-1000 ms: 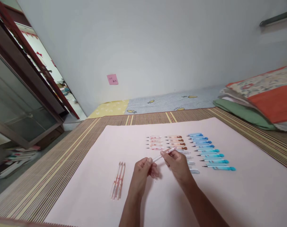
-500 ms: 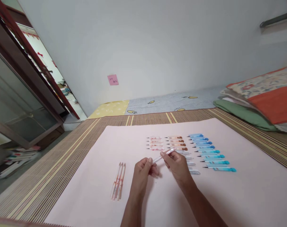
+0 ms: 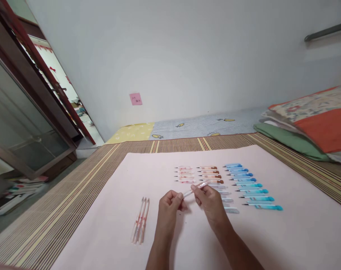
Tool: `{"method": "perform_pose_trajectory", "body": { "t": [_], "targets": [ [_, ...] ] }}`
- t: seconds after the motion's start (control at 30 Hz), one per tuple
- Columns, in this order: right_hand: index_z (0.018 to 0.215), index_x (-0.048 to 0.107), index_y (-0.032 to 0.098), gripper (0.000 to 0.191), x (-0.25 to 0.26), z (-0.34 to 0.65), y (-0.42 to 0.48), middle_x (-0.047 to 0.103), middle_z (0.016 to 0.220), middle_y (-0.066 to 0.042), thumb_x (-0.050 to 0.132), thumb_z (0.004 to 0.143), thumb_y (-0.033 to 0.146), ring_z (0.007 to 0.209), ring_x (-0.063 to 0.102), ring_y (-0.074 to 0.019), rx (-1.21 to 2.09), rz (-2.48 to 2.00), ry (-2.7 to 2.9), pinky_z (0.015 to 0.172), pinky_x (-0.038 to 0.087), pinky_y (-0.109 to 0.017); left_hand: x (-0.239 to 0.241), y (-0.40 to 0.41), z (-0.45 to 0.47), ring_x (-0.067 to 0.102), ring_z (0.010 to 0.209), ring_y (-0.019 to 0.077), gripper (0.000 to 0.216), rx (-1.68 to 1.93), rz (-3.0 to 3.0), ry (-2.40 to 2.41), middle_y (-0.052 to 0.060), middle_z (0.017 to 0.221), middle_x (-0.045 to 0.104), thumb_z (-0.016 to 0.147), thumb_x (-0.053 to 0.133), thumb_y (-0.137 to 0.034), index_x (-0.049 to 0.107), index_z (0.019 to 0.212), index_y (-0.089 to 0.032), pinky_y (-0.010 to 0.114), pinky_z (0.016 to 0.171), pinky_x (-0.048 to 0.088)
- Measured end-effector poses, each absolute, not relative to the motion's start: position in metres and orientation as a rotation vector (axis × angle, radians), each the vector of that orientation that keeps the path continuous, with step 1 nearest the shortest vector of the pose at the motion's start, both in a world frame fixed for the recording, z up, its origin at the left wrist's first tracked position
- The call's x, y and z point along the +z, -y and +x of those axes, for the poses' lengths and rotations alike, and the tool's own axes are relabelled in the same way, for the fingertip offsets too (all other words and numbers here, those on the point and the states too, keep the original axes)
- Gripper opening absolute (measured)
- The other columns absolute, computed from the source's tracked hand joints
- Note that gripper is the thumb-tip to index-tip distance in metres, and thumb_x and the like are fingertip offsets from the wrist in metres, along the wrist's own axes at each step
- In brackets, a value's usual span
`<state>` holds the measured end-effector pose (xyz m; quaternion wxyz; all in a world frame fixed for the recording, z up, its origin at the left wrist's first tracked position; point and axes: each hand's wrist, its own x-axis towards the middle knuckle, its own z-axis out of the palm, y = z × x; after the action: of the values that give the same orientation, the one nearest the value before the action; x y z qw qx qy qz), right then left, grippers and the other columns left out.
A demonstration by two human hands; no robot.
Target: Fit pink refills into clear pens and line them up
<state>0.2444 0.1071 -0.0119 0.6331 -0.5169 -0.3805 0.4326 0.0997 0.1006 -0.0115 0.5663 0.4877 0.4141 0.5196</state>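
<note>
Both my hands hold one clear pink pen (image 3: 195, 188) just above the pink sheet (image 3: 108, 221). My left hand (image 3: 170, 206) pinches its near end with closed fingers. My right hand (image 3: 211, 202) grips the barrel, thumb and fingers closed around it. Beyond the hands lie rows of pens: pink ones (image 3: 184, 174), brown ones (image 3: 211, 174), blue ones (image 3: 250, 185) and pale ones (image 3: 229, 200) partly hidden behind my right hand. Three loose pink pens (image 3: 140, 221) lie to the left of my left hand.
The pink sheet rests on a striped mat (image 3: 60, 210). Folded bedding and a pillow (image 3: 313, 123) sit at the right. A glass-door cabinet (image 3: 24, 112) and stacked books (image 3: 15, 191) stand at the left. A pink note (image 3: 135, 99) sticks to the wall.
The view has tilted slightly, so everything sits a little lower in the frame. My hands stay together on the pen, with hardly any change of grip.
</note>
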Motion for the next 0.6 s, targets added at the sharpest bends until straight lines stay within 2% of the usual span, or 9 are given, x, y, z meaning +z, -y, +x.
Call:
{"method": "perform_pose_trajectory", "body": {
  "t": [0.17, 0.3, 0.4, 0.47, 0.53, 0.6],
  "targets": [
    [0.056, 0.048, 0.023, 0.052, -0.023, 0.242, -0.11, 0.039, 0.041, 0.008, 0.079, 0.064, 0.064, 0.041, 0.031, -0.0078, 1.044, -1.174, 0.813, 0.043, 0.022, -0.026, -0.006, -0.094, 0.096, 0.053, 0.071, 0.0143, 0.024, 1.275, 1.321, -1.049, 0.0, 0.076, 0.063, 0.085, 0.074, -0.04, 0.066, 0.085, -0.018, 0.026, 0.067, 0.039],
    [0.053, 0.041, 0.024, 0.056, -0.026, 0.241, -0.109, 0.036, 0.041, 0.009, 0.077, 0.067, 0.065, 0.041, 0.028, -0.0073, 1.157, -1.128, 0.805, 0.044, 0.021, -0.027, -0.004, -0.092, 0.094, 0.052, 0.074, 0.0138, 0.019, 1.303, 1.415, -1.086, -0.001, 0.076, 0.061, 0.086, 0.073, -0.036, 0.067, 0.085, -0.019, 0.025, 0.067, 0.039],
    [0.059, 0.051, 0.021, 0.05, -0.019, 0.243, -0.106, 0.044, 0.046, 0.006, 0.075, 0.073, 0.062, 0.046, 0.037, -0.0091, 1.258, -1.037, 0.894, 0.048, 0.029, -0.026, -0.005, -0.098, 0.087, 0.052, 0.069, 0.0123, 0.023, 1.322, 1.246, -1.047, -0.001, 0.073, 0.06, 0.078, 0.081, -0.036, 0.067, 0.083, -0.018, 0.023, 0.065, 0.04],
    [0.077, 0.062, 0.019, 0.043, -0.012, 0.247, -0.104, 0.054, 0.056, 0.004, 0.074, 0.076, 0.06, 0.052, 0.043, -0.0102, 1.307, -0.992, 0.925, 0.052, 0.033, -0.026, -0.004, -0.102, 0.078, 0.054, 0.067, 0.0118, 0.028, 1.318, 1.079, -0.996, -0.001, 0.07, 0.061, 0.07, 0.086, -0.035, 0.068, 0.082, -0.017, 0.023, 0.065, 0.041],
    [0.093, 0.067, 0.019, 0.042, -0.006, 0.252, -0.103, 0.06, 0.066, 0.003, 0.075, 0.076, 0.057, 0.056, 0.047, -0.0107, 1.295, -0.989, 0.954, 0.054, 0.036, -0.025, -0.002, -0.105, 0.069, 0.056, 0.065, 0.0115, 0.031, 1.301, 0.96, -0.948, -0.001, 0.068, 0.062, 0.065, 0.089, -0.034, 0.069, 0.081, -0.016, 0.023, 0.066, 0.043],
    [0.089, 0.068, 0.019, 0.037, -0.003, 0.255, -0.101, 0.061, 0.065, 0.003, 0.078, 0.074, 0.052, 0.057, 0.05, -0.0115, 1.265, -1.017, 1.054, 0.056, 0.039, -0.026, 0.0, -0.107, 0.061, 0.055, 0.063, 0.0108, 0.034, 1.299, 0.886, -0.918, -0.001, 0.067, 0.062, 0.061, 0.091, -0.033, 0.071, 0.082, -0.015, 0.022, 0.063, 0.044]
  ]
}}
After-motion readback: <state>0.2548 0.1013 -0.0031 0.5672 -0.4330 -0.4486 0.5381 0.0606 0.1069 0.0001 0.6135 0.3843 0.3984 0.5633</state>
